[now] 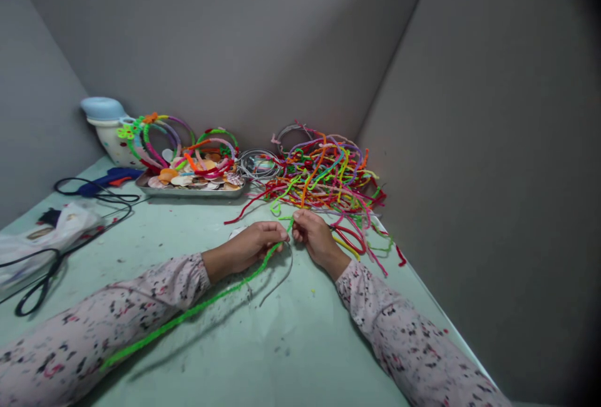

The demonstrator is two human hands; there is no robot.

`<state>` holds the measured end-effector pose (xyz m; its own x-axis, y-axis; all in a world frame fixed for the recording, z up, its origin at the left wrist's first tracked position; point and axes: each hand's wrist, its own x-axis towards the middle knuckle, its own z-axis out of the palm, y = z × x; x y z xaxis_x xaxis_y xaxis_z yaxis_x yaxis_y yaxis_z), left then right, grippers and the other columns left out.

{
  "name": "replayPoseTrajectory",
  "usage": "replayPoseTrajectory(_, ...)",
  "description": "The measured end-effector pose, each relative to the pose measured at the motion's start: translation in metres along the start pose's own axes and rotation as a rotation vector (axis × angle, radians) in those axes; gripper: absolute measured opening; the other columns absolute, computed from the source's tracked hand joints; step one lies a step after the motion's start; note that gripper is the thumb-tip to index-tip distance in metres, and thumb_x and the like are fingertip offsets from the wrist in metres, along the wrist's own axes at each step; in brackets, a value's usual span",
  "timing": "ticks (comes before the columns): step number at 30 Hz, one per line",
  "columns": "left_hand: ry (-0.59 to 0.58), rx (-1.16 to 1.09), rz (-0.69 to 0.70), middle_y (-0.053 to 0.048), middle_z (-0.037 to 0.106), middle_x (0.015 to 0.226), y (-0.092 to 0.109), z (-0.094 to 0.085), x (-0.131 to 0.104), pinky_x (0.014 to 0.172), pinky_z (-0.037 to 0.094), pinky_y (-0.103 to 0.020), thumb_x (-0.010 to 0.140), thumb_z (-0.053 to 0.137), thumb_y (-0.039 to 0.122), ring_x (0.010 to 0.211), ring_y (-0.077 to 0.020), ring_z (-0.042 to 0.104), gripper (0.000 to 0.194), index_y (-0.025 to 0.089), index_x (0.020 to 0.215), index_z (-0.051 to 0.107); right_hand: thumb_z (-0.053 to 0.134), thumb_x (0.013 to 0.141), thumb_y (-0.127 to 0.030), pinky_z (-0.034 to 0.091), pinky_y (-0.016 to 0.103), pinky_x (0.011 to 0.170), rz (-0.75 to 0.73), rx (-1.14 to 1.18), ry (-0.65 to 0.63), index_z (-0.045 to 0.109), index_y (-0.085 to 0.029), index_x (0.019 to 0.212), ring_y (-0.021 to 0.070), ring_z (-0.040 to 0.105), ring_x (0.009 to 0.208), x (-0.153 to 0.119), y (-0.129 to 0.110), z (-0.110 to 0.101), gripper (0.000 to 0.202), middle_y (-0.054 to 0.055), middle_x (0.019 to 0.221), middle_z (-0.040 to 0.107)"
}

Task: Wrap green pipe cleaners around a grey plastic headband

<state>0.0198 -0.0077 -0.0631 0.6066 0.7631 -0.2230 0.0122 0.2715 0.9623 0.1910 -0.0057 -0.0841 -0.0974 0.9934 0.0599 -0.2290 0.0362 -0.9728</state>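
Note:
My left hand [257, 244] is closed in a pinch on a bright green pipe cleaner [197, 308], whose long tail runs down toward the lower left, over my sleeve. A thin grey wire [285, 277] hangs from the same fingertips and curves down toward the table. Close beside it, my right hand [313, 236] pinches the short upper end of the green pipe cleaner. A small gap separates the two hands, with a bit of green showing in it. How the wire and the pipe cleaner meet is hidden by my fingers.
Behind my hands lies a heap of colourful pipe cleaners [328, 169], with red-handled scissors [350, 239] near my right wrist. A metal tray [192, 192] holds shells and wrapped headbands beside a wire coil [258, 164]. At left are a bottle [110, 134], black cord [59, 260] and plastic bag [70, 231].

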Motion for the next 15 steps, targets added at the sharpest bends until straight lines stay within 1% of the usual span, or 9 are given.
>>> replayPoseTrajectory(2,0.009,0.000,0.006,0.002,0.055,0.060,0.002,0.001,0.000,0.047,0.025,-0.021,0.075,0.063,0.028,0.050,-0.0072,0.041,0.014,0.016,0.075,0.057,0.053,0.083,-0.036,0.033,0.021,0.047,-0.069,-0.172,0.022,0.053,-0.019,0.073,0.0085,0.044,0.047,-0.002,-0.001,-0.001,0.020,-0.005,0.056,0.049)
replayPoseTrajectory(5,0.012,-0.032,0.006,0.002,0.055,0.058,0.006,0.003,-0.002,0.048,0.026,-0.021,0.074,0.061,0.024,0.051,-0.0074,0.042,0.010,0.015,0.072,0.057,0.052,0.084,-0.035,0.035,0.024,0.054,-0.220,-0.511,0.082,0.053,-0.020,0.071,0.0108,0.045,0.052,-0.005,-0.006,-0.003,0.020,-0.005,0.055,0.050)
replayPoseTrajectory(7,0.012,-0.051,-0.004,0.003,0.055,0.058,0.009,0.005,-0.002,0.048,0.027,-0.021,0.073,0.061,0.023,0.051,-0.0076,0.043,0.010,0.015,0.071,0.057,0.052,0.084,-0.033,0.036,0.024,0.056,-0.252,-0.627,0.081,0.053,-0.020,0.071,0.0115,0.047,0.054,-0.005,-0.008,-0.006,0.019,-0.005,0.055,0.052)
replayPoseTrajectory(9,0.032,-0.055,-0.011,0.003,0.053,0.056,0.009,0.006,-0.003,0.047,0.027,-0.021,0.072,0.061,0.023,0.050,-0.0078,0.042,0.010,0.014,0.070,0.058,0.050,0.085,-0.033,0.037,0.025,0.055,-0.190,-0.593,0.029,0.053,-0.020,0.070,0.0116,0.048,0.052,-0.003,-0.008,-0.008,0.021,-0.005,0.053,0.051)
replayPoseTrajectory(12,0.055,-0.046,-0.005,0.004,0.050,0.054,0.008,0.006,-0.002,0.046,0.026,-0.021,0.071,0.062,0.023,0.048,-0.0078,0.040,0.009,0.015,0.069,0.058,0.048,0.085,-0.036,0.037,0.023,0.050,-0.080,-0.402,-0.049,0.052,-0.019,0.071,0.0109,0.047,0.048,0.001,-0.005,-0.011,0.022,-0.005,0.052,0.051)
replayPoseTrajectory(15,0.031,-0.031,0.003,0.004,0.051,0.055,0.007,0.003,-0.002,0.045,0.025,-0.021,0.072,0.061,0.024,0.047,-0.0076,0.039,0.010,0.015,0.070,0.059,0.049,0.085,-0.036,0.036,0.022,0.048,-0.082,-0.295,-0.049,0.055,-0.019,0.078,0.0100,0.048,0.049,0.002,-0.003,-0.011,0.019,-0.003,0.061,0.055)
